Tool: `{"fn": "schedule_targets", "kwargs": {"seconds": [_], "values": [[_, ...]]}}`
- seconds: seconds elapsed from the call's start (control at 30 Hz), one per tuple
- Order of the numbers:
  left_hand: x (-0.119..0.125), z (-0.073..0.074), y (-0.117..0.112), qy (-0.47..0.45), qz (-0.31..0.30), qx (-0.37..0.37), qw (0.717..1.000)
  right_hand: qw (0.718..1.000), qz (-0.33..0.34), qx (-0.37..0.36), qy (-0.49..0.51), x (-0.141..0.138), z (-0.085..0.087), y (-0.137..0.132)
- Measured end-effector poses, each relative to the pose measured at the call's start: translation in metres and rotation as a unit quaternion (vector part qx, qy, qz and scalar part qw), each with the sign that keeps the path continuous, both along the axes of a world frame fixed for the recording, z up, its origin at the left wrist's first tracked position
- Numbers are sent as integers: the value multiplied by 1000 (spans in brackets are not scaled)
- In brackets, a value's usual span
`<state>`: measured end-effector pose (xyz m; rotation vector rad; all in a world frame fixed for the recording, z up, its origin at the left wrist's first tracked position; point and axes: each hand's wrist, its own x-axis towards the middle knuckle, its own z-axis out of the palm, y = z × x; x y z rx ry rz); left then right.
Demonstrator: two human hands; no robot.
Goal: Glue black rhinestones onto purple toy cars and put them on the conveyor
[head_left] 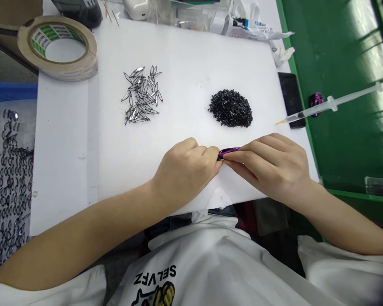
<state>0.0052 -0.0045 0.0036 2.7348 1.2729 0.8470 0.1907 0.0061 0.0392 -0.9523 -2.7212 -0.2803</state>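
Both my left hand (pixel 185 172) and my right hand (pixel 268 165) pinch a slim, shiny purple metal piece (pixel 229 153) between their fingertips, just above the front of a white foam board (pixel 191 55). My fingers hide much of the piece. Farther up the board lies a loose heap of silvery, black-edged, leaf-shaped pieces (pixel 142 95). To its right, directly beyond my right fingers, sits a dense mound of small black shiny bits (pixel 230 108). Neither hand touches these piles.
A wide roll of tape (pixel 59 49) lies at the upper left. On the right, a glue syringe (pixel 332 105) rests across a black phone (pixel 292 100) and a green mat (pixel 338 55), near a purple part (pixel 316 101). Rows of black loops (pixel 6 182) cover a sheet at the far left.
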Motion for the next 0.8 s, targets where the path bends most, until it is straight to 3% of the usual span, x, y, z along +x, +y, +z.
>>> {"fn": "schedule_targets", "kwargs": {"seconds": [0.3, 0.53, 0.8], "values": [[0, -2, 0, 0, -1, 34, 999, 998, -6, 23, 59, -7, -6, -13], [-1, 0, 0, 16, -7, 32, 999, 997, -48, 45, -40, -16, 3, -24], [0, -1, -1, 35, -18, 21, 999, 991, -90, 65, -72, -29, 5, -35]]}}
